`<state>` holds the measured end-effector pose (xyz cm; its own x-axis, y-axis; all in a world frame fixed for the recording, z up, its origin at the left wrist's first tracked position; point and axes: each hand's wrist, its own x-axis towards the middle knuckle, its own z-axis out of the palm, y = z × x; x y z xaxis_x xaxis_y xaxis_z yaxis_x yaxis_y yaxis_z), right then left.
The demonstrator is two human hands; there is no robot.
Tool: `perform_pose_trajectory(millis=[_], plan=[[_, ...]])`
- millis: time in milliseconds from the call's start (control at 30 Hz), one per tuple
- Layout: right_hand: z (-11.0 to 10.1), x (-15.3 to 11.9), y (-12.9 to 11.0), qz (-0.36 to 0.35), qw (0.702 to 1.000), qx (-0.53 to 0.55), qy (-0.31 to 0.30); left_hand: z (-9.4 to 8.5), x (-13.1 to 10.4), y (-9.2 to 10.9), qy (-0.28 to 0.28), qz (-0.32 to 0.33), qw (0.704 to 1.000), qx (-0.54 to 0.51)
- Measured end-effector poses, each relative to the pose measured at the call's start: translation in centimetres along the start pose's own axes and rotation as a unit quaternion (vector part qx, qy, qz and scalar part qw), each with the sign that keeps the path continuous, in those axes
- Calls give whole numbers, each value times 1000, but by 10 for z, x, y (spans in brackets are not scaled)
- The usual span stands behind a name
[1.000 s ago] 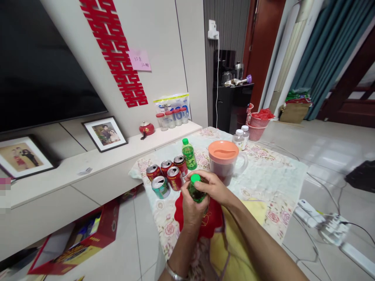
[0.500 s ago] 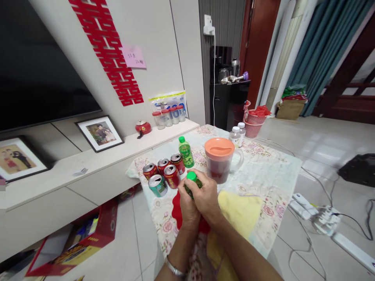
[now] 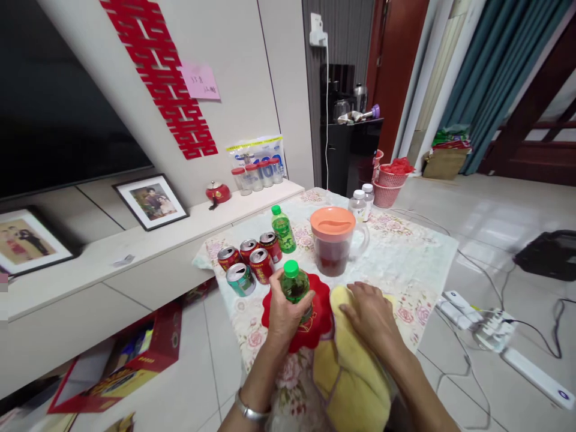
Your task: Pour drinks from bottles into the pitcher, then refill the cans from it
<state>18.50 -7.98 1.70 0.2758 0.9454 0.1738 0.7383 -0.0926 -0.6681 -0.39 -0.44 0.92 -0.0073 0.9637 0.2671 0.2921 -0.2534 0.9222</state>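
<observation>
My left hand (image 3: 287, 309) is wrapped round a green plastic bottle (image 3: 294, 287) with a green cap, held upright over a red scalloped mat (image 3: 321, 300). Whether the bottle's base touches the mat is hidden. On a yellow cloth (image 3: 355, 378) lies my right hand (image 3: 369, 315), fingers stretched out over its upper part. Left of the bottle stand several red cans (image 3: 261, 266) and a teal can (image 3: 240, 280). Behind them is a second green bottle (image 3: 283, 230). A pitcher (image 3: 332, 255) of dark liquid with an orange lid stands beyond my hands.
Two white-capped bottles (image 3: 358, 206) stand at the back of the flowered tablecloth (image 3: 405, 240). Along the left runs a low cabinet (image 3: 148, 264) with picture frames, a red pot and jars. Power strips (image 3: 497, 330) and cables lie on the floor at right.
My right hand has let go of the bottle and moved right, down onto the yellow cloth. My left hand still holds the bottle, and more of the red mat shows.
</observation>
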Motion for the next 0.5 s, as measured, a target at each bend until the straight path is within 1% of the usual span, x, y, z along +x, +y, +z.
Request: perform_pose_trajectory(millis=[67,133,233,300,367,433,500], plan=[[5,-9,12,10,1000,-24,-6,-3,-3,4,-8,-8,1000,-4],[12,-12,20,4,1000,-26,-8,-4,-7,8,-5,-8,1000,0],[15,-9,27,-14,1000,10,4,-6,-8,15,-4,-7,1000,5],[11,-7,28,-22,998,51,24,-7,-8,20,-9,-16,1000,-8],[2,-6,23,-31,994,95,46,-7,-7,23,-6,-21,1000,-21],[-8,-5,10,-37,984,156,79,-6,-8,25,-1,-24,1000,-16],[-16,-4,-9,-50,961,235,136,-3,-9,25,6,-32,999,-2]])
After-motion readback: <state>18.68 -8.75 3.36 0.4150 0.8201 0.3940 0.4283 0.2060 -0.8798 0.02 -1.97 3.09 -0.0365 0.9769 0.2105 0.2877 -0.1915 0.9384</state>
